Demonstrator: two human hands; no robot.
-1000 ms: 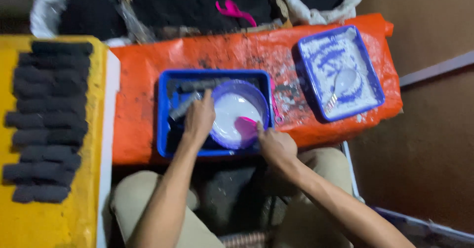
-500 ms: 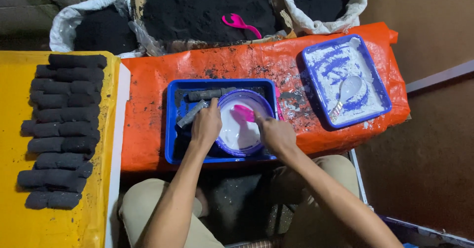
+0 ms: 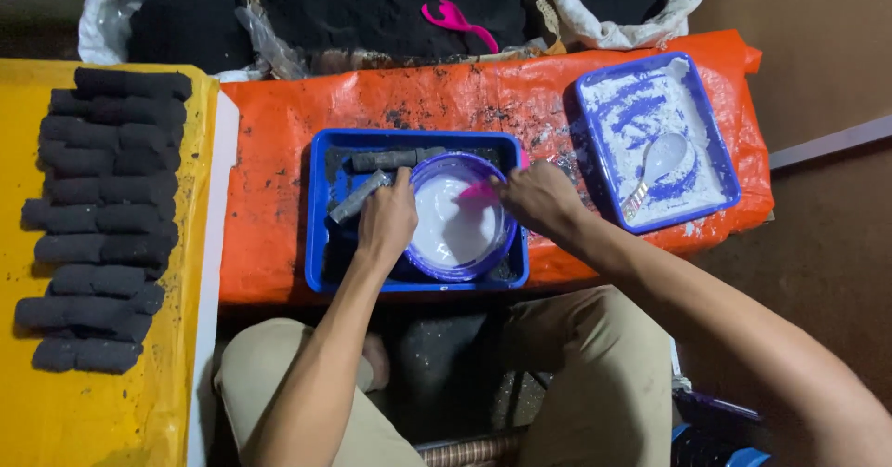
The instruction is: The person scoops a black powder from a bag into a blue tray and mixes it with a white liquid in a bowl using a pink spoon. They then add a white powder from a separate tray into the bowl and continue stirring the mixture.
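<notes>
Left hand (image 3: pixel 388 221) is clamped on the near-left rim of the purple bowl (image 3: pixel 460 264), which sits inside the blue tray (image 3: pixel 321 244) on the orange sheet (image 3: pixel 279 151). Right hand (image 3: pixel 539 197) is closed on a pink spoon (image 3: pixel 478 190) dipped at the bowl's far-right edge. The bowl holds white paste: likely light and thin-walled, slippery where wet, best held by the dry rim. Black rolls (image 3: pixel 98 216) lie far left on yellow sheet (image 3: pixel 93 411)

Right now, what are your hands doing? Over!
Left hand steadies purple bowl. Right hand holds pink tool in the bowl. Grey tubes lie beside it.
</notes>
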